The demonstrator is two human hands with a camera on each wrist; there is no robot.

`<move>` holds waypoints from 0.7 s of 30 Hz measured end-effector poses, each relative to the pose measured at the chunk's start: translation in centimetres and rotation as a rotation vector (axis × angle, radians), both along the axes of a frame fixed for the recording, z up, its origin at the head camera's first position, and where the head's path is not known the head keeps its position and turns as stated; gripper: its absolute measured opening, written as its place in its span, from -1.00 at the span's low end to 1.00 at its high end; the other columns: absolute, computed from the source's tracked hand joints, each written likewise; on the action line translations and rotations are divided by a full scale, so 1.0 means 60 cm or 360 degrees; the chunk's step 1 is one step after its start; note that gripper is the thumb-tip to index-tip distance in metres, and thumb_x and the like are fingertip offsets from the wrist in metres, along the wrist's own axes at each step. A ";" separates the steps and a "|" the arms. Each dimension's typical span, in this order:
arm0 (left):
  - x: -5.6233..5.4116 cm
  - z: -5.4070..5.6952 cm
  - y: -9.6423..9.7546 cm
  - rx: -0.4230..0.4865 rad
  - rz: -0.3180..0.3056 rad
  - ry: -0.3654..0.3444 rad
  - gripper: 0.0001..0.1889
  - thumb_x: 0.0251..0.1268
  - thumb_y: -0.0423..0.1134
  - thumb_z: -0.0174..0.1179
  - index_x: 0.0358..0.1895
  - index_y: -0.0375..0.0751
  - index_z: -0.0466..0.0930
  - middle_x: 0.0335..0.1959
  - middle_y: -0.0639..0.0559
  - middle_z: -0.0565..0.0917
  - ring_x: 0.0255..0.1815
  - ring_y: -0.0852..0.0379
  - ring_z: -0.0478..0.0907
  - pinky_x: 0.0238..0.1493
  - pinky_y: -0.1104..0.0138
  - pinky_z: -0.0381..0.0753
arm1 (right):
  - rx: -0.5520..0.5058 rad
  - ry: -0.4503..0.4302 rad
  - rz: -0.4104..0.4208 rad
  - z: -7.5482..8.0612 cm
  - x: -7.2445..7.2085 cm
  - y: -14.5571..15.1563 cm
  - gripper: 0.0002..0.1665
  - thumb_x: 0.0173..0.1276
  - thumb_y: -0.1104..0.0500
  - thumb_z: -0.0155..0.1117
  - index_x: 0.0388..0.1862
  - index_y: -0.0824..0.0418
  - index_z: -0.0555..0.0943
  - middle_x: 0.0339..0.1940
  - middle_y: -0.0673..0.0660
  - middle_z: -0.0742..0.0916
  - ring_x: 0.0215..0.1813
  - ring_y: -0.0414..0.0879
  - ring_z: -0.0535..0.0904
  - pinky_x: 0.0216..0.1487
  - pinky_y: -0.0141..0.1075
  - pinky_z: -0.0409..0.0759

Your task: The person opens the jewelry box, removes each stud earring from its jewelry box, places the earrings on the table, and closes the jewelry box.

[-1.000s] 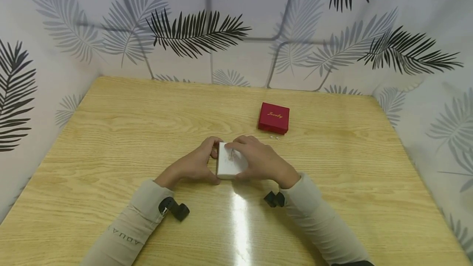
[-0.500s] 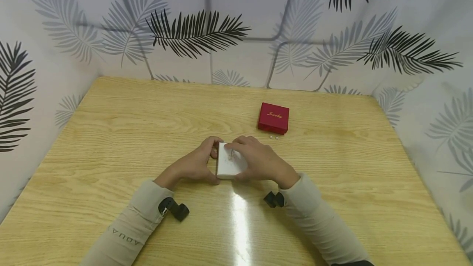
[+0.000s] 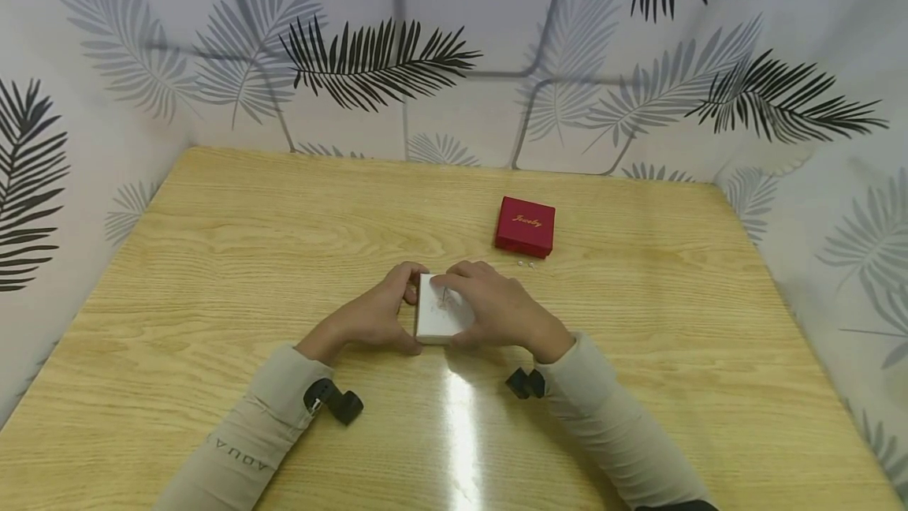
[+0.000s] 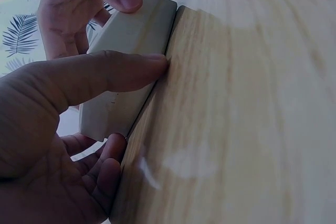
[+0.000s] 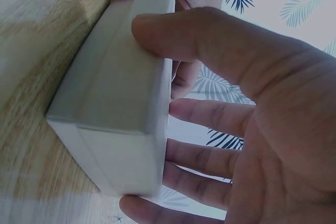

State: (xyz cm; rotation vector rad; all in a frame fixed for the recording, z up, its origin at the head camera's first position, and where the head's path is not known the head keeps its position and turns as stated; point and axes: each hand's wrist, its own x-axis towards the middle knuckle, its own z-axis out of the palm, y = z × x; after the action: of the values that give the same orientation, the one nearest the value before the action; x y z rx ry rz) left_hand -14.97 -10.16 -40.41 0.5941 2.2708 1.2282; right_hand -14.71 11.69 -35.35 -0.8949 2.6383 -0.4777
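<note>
A small white lidded box (image 3: 434, 322) with a faint printed design on top sits on the table between both hands. From its left side, my left hand (image 3: 379, 314) grips it, thumb (image 4: 131, 72) along the near wall low by the tabletop. My right hand (image 3: 500, 310) holds the box from the right and covers part of its top. In the right wrist view, that thumb (image 5: 157, 35) presses on the lid's side, while the other fingers reach over the top and the opposite side. A seam runs around the box (image 5: 115, 87) below the lid. What is inside is hidden.
Farther back to the right, a closed red box (image 3: 525, 225) with gold "Jewelry" lettering stands on the wood-grain table (image 3: 284, 219). Two tiny shiny pieces (image 3: 531, 265) lie just in front of it. Leaf-patterned walls (image 3: 454, 46) enclose the table's back and sides.
</note>
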 end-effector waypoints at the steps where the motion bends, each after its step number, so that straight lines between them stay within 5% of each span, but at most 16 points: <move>1: 0.000 0.000 0.000 0.0001 0.0000 0.0001 0.11 -0.20 -0.38 0.58 0.46 -0.27 0.01 0.31 -0.18 0.29 0.21 -0.06 0.33 0.26 0.11 0.41 | 0.0005 0.0000 0.0000 0.000 0.000 0.000 -0.07 0.00 0.00 0.64 0.38 0.03 0.47 0.28 0.08 0.58 0.27 0.00 0.47 -0.03 -0.01 0.64; 21: 0.000 0.002 -0.001 -0.0007 -0.0001 -0.0015 0.14 -0.19 -0.28 0.62 0.46 -0.26 0.01 0.27 -0.16 0.31 0.19 -0.04 0.33 0.24 0.10 0.41 | 0.0040 0.0000 -0.0003 -0.001 -0.001 -0.001 -0.07 0.01 -0.03 0.63 0.39 0.01 0.46 0.28 0.08 0.57 0.26 0.00 0.46 -0.09 0.00 0.65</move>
State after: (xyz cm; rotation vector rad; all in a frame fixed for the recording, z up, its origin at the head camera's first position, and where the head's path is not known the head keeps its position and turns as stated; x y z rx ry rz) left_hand -14.95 -10.21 -40.29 0.5863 2.2651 1.2228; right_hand -14.74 11.66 -35.42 -0.8846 2.6392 -0.4439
